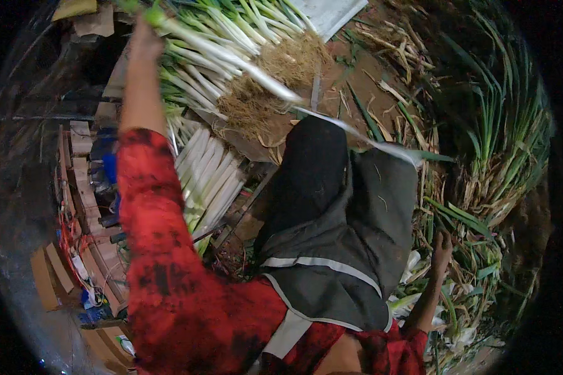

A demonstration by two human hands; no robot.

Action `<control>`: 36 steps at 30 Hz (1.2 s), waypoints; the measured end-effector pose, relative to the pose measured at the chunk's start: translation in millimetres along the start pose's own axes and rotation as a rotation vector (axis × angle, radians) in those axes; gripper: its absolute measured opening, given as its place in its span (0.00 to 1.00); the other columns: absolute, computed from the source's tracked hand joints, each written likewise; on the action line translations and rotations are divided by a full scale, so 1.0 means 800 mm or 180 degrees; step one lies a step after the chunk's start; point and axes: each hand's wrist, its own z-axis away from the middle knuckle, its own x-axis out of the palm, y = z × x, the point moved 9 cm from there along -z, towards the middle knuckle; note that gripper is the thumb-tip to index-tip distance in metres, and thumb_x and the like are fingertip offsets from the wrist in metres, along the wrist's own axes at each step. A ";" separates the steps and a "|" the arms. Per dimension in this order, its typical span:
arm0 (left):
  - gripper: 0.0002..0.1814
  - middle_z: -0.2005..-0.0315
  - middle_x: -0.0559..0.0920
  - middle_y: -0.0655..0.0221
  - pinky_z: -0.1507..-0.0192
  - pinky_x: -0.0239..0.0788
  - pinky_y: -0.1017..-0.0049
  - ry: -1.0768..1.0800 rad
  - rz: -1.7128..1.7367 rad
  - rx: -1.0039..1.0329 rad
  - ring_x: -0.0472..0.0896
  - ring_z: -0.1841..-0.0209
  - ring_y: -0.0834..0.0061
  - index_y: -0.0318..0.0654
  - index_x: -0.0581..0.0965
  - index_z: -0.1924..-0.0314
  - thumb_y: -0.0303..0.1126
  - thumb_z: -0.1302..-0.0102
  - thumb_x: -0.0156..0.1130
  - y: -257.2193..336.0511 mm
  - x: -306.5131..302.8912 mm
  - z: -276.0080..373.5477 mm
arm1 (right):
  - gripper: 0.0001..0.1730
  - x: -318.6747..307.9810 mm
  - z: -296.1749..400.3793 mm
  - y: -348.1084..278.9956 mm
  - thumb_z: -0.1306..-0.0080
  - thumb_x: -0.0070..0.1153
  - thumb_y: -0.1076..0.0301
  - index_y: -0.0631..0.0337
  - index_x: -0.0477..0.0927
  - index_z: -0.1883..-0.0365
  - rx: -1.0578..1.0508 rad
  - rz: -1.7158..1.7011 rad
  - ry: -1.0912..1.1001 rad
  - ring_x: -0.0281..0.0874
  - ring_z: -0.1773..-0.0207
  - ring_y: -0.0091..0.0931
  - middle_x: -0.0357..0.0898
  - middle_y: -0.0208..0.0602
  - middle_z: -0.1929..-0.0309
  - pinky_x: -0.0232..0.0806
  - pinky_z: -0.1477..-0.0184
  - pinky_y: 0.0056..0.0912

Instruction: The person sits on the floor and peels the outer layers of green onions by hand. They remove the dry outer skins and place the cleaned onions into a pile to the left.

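My left hand, blurred, reaches to the upper left and grips a long green onion near its green end. The white shank of that onion slants down to the right over the others, and a thin pale strip trails from its end across my knees. Below it lie rooted green onions with brown, matted roots. Cleaned white stalks lie in a bundle beside my left forearm. On the right, my right hand hangs low beside loose leaves; its fingers show too dimly to read a grip.
Dark apron cloth covers my lap. Stripped leaves and peelings are heaped at my right, with a standing clump of green onions beyond. Wooden slats, cables and cardboard are at my left. A white sheet lies at the top.
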 end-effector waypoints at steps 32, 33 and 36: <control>0.14 0.63 0.78 0.66 0.53 0.65 0.76 -0.3194 -0.0278 -0.2599 0.76 0.59 0.75 0.35 0.71 0.52 0.35 0.34 0.50 -0.350 0.572 0.597 | 0.22 -0.093 -0.344 0.127 0.42 0.50 0.57 0.62 0.71 0.54 0.0865 0.0472 0.0749 0.71 0.55 0.45 0.72 0.52 0.57 0.64 0.53 0.46; 0.14 0.64 0.78 0.66 0.53 0.65 0.76 -0.3095 -0.0184 -0.2697 0.76 0.59 0.75 0.36 0.71 0.52 0.35 0.34 0.50 -0.358 0.572 0.596 | 0.22 -0.094 -0.359 0.126 0.42 0.51 0.57 0.62 0.71 0.53 0.0915 0.0519 0.0756 0.70 0.53 0.45 0.72 0.53 0.55 0.64 0.53 0.46; 0.14 0.63 0.78 0.64 0.53 0.66 0.75 -0.3205 -0.0105 -0.2596 0.75 0.59 0.76 0.32 0.70 0.52 0.32 0.34 0.49 -0.363 0.579 0.596 | 0.29 -0.101 -0.393 0.118 0.46 0.51 0.59 0.62 0.67 0.46 0.0711 0.1085 0.0902 0.67 0.46 0.43 0.69 0.53 0.49 0.63 0.49 0.45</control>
